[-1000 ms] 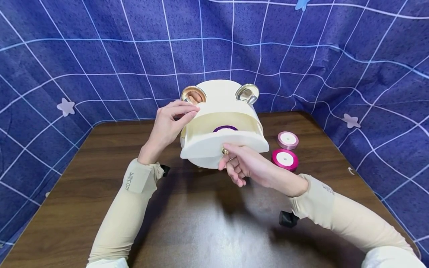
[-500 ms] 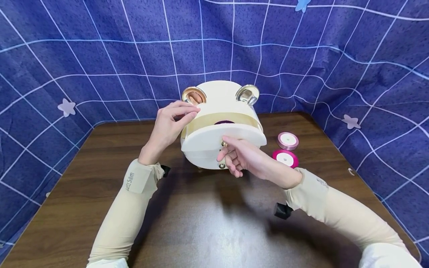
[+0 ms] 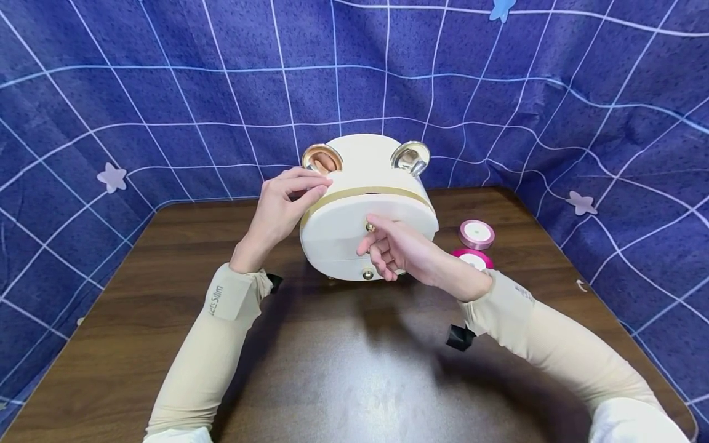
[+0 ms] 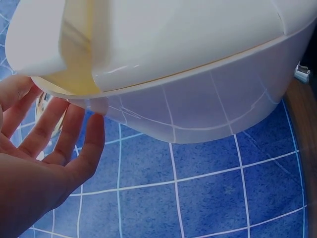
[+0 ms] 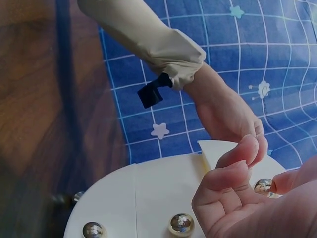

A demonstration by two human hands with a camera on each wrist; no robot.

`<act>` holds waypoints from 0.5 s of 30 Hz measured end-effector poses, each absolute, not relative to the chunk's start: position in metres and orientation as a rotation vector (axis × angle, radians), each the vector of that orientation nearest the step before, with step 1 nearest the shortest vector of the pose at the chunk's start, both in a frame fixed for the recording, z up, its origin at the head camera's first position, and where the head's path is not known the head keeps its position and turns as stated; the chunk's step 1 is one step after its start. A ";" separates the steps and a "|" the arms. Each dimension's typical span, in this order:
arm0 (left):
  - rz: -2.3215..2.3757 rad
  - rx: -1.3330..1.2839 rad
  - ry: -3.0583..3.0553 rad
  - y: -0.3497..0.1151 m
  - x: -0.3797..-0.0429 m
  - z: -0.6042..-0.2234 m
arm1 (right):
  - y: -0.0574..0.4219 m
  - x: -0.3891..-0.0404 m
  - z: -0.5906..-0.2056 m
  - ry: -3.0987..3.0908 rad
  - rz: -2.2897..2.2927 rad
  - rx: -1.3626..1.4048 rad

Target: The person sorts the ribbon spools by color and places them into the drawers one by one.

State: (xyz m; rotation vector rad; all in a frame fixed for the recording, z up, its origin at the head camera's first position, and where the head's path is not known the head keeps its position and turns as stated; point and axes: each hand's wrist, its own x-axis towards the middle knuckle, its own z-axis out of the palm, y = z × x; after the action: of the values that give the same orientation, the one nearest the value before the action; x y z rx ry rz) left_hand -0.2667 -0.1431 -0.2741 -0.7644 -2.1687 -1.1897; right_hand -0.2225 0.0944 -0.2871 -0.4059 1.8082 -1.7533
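Note:
A white rounded drawer box [image 3: 332, 234] with ear-like metallic ornaments faces me. Its upper drawer [image 4: 34, 39] stands slightly out, a narrow yellowish gap behind its front. Thumb and index finger of my right hand [image 3: 407, 249] pinch the gold knob [image 5: 265, 186] of that drawer; the other fingers curl loosely below. My left hand [image 3: 282, 203] rests its fingertips at the upper left of the box, beside the copper-coloured ear [image 3: 322, 160]; in the left wrist view its fingers reach along the box's edge. The drawer's contents are almost wholly hidden.
Two ribbon spools lie right of the box: a light pink one [image 3: 476, 234] and a deep pink one [image 3: 471, 257], partly behind my right wrist. More gold knobs [image 5: 181, 224] sit lower on the front. A blue gridded cloth [image 3: 221, 92] hangs behind the wooden table [image 3: 354, 369].
My right hand has pushed the upper drawer inward by its knob, so the purple ring inside has dropped almost out of sight. The left hand has stayed in place.

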 end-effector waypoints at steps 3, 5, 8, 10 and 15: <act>-1.192 -0.758 -2.168 -0.143 -0.266 -0.274 | 0.094 -0.225 -0.287 1.807 -1.757 -0.407; -1.195 -0.754 -2.170 -0.144 -0.266 -0.274 | 0.094 -0.226 -0.287 1.808 -1.758 -0.407; -1.203 -0.757 -2.168 -0.143 -0.266 -0.274 | 0.093 -0.229 -0.288 1.817 -1.760 -0.398; -1.207 -0.759 -2.166 -0.143 -0.267 -0.275 | 0.093 -0.231 -0.288 1.825 -1.762 -0.395; -1.213 -0.761 -2.163 -0.143 -0.268 -0.275 | 0.092 -0.235 -0.289 1.832 -1.772 -0.399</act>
State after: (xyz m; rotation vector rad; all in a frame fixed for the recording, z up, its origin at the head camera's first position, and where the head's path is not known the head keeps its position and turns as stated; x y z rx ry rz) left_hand -0.2678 -0.1429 -0.2747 -0.7607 -2.1631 -1.2127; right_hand -0.2353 0.0922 -0.2885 -0.3992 1.8321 -1.7721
